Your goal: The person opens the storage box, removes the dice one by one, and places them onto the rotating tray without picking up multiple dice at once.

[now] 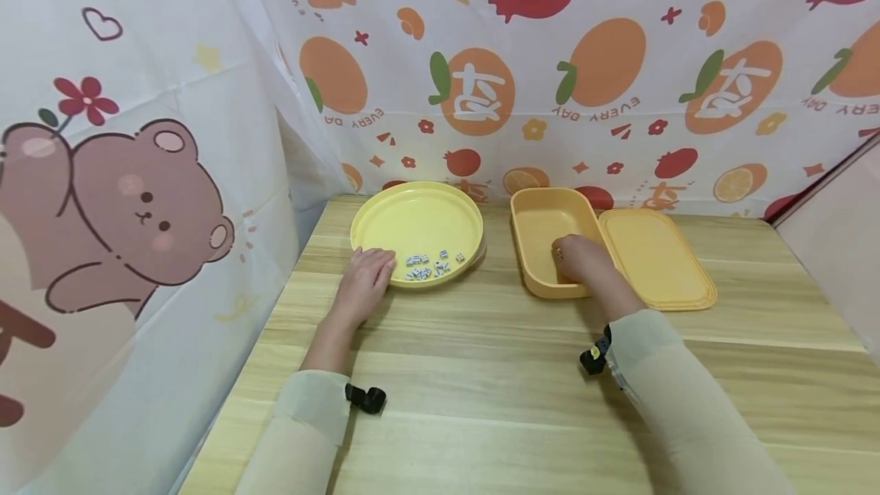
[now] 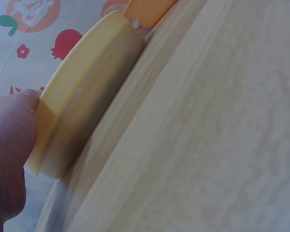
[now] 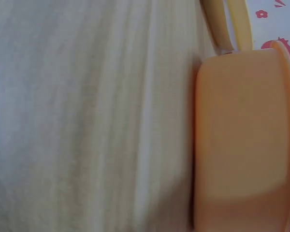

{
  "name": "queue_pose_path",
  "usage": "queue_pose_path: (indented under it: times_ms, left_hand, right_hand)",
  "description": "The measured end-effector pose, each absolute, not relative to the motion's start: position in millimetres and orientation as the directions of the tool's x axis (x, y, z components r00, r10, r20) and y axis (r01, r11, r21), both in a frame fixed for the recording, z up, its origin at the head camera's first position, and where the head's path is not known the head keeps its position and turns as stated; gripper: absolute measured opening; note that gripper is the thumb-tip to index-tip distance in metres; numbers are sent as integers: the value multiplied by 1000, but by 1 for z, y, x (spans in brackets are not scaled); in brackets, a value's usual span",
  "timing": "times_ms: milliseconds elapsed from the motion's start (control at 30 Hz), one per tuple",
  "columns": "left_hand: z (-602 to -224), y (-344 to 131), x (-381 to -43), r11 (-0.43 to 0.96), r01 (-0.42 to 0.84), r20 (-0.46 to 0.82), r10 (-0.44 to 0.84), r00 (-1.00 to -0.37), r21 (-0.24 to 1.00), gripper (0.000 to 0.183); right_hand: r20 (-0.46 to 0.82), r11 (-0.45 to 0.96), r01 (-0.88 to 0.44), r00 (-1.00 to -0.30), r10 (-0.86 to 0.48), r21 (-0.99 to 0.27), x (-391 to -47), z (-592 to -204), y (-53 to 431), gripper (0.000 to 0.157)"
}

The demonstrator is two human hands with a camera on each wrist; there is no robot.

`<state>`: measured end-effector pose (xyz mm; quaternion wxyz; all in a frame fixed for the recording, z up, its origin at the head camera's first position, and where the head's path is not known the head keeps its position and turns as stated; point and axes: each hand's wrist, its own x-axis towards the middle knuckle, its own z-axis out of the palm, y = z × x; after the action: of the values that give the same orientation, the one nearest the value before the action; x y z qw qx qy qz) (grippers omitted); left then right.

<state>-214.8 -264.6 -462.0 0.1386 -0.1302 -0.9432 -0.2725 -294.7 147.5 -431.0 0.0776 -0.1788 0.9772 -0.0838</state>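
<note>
A round yellow tray [image 1: 419, 214] stands at the left of the table, with several small white dice [image 1: 422, 273] with dark pips near its front edge. My left hand [image 1: 363, 281] holds the tray's front-left rim; the left wrist view shows that hand [image 2: 12, 140] against the tray's side [image 2: 82, 92], its other fingers hidden. Right of the tray is an orange rectangular box [image 1: 520, 239], uncovered. My right hand [image 1: 580, 257] is inside it, fingers curled, with a small speckled thing like a die at the fingertips. The right wrist view shows mostly the box's outer wall [image 3: 244, 140].
A flat orange lid [image 1: 656, 258] lies right of the box, next to it. The wooden table [image 1: 467, 396] stretches in front. Behind hangs a fruit-print cloth [image 1: 536, 44], and a bear-print cloth [image 1: 137, 197] hangs at the left.
</note>
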Motion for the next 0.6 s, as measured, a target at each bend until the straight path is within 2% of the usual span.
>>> queue_pose_path:
  times_ms: [200,600]
  left_hand:
    - [-463,-265,-216,819,322,337,169,-926,475,35]
    - [-462,-265,-215,822,323,334,174,-927,470,35]
  right_hand:
    - [-66,914,-350,-927,-370,-207,-296,-436,147,18]
    - [-55,920,-327,-936,-346,-218,-296,-439,141,12]
